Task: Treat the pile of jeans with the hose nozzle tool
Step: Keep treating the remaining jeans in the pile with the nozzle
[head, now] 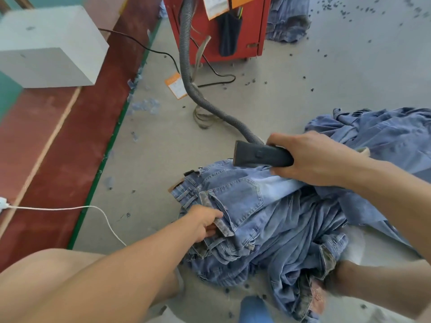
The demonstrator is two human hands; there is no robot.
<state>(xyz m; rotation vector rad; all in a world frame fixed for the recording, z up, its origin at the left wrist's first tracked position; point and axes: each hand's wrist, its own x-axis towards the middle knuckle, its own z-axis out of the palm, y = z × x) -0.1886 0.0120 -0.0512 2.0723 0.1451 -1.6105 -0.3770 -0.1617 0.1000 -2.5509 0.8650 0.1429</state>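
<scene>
A pile of light blue jeans (268,220) lies on the grey floor in front of me. My left hand (205,221) pinches the waistband of the top pair at the pile's left edge. My right hand (307,157) grips the dark hose nozzle tool (258,155), whose flat mouth points left just above the top pair's far edge. A grey ribbed hose (186,66) runs from the nozzle up to a red machine (254,24).
A second heap of jeans (384,134) lies at the right, and more jeans (289,24) lie behind the red machine. A white box (46,47) sits on the red strip at left. A black cable (163,52), a white cord (70,208) and dark bits lie on the floor.
</scene>
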